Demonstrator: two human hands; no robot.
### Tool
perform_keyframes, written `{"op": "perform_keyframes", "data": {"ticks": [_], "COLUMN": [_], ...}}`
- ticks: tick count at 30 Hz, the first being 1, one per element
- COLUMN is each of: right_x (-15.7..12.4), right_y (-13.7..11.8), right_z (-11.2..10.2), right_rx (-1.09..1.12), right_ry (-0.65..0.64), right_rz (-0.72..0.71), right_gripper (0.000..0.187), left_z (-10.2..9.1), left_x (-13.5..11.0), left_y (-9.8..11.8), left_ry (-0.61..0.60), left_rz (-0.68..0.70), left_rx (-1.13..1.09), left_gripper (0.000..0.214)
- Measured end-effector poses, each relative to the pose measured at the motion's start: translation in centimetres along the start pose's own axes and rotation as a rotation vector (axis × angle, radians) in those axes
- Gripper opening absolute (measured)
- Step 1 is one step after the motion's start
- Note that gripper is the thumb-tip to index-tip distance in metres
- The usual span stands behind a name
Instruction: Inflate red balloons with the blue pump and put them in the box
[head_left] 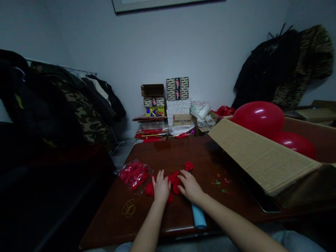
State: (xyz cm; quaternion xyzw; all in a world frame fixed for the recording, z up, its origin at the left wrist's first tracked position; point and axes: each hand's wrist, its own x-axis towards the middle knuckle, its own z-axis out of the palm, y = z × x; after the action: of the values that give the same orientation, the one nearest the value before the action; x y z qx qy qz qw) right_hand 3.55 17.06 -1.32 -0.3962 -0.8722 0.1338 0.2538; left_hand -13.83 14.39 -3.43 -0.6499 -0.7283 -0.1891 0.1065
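loose red pieces [175, 181], red-filled clear bag [134, 176], balloons [258, 117] in box [262, 157]

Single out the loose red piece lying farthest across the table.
The red piece just beyond the right hand; the other loose red pieces lie nearer the camera.

A pale wall [118, 52] fills the upper frame in dim light; coats [85, 112] (one camouflage-patterned) hang at left; a glossy brown desk [157, 152] spans the lower centre.

pink lettering [177, 88] on the top patterned box [171, 89] — too small to read surely
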Motion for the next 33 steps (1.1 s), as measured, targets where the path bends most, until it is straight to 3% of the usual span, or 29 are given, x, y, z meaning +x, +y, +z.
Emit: {"op": "perform_keyframes", "data": {"ticks": [6,15,19,22,30,33], "right_x": [1.6,2.1,1.8,1.4,0.9,1.2], "right_y": [0.3,0.4,0.4,0.3,-0.9,-1.4], "right_z": [0.9,2.0,1.9,1.3,0.4,0.1], "right_rx": [-0.046,-0.021,0.034,0.092,0.224,0.252], "right_ry": [-0.041,-0.085,-0.076,-0.047,-0.004,0.013], "right_rz": [-0.001,0.016,0.009,0.006,0.0,0.008], "right_gripper": [0.048,0.057,0.033,0.017,0.038,0.026], "left_z": [-1.0,-4.5,-5.8,-6.5,-8.3,-9.1], "left_x": [0.1,-0.7,-0.6,-0.4,0.1,0.2], "left_y": [-0.3,-0.6,-1.0,-1.5,-1.1,-0.4], "left_ry": [-0.011,0.158,0.22,0.262,0.354,0.369], "left_rz": [0.071,0.252,0.322,0.321,0.302,0.297], "left_rx": [-0.039,-0.166,-0.219,-0.245,-0.34,-0.354], "left_gripper": [0.022,0.026,0.025,0.024,0.026,0.025]}}
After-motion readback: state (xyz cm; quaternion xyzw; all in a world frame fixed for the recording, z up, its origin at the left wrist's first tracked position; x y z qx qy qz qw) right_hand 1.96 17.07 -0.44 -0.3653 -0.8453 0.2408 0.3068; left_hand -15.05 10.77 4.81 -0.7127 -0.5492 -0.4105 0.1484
